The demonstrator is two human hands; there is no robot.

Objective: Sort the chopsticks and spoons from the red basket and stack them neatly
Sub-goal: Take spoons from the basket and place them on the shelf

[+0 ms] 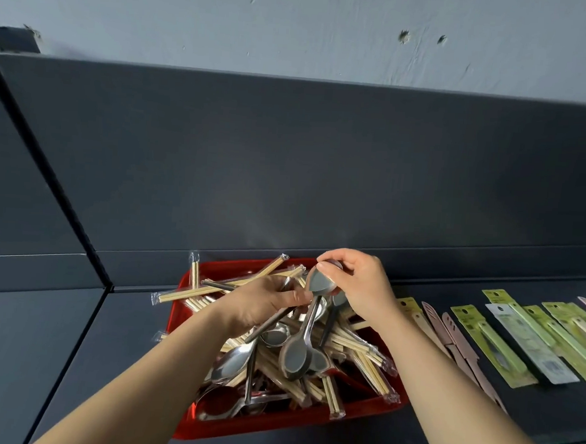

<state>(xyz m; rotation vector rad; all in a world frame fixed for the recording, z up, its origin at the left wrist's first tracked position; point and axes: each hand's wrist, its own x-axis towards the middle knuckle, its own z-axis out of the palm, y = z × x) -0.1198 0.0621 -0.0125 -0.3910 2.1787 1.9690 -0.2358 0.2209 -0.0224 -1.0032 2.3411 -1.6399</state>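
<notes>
**A:** Spoons [295, 356]: the gathering step, I judge. Where are they?

**B:** Several hang by their handles from your left grip [266, 302], which is clamped round them above the red basket [272, 424] at the back edge of the bench [106, 330]. Others lie in it among wrapped chopsticks [362, 349].

**A:** And the right?

**B:** Your right grip [356, 284] pinches one spoon's bowl, fingers curled over it. Next, I judge, nest that bowl with the bunch.

Glossy metal spoons [295, 356], plastic-wrapped wooden chopsticks [359, 347], shiny plastic basket [272, 426], matt shelf [72, 328].
</notes>
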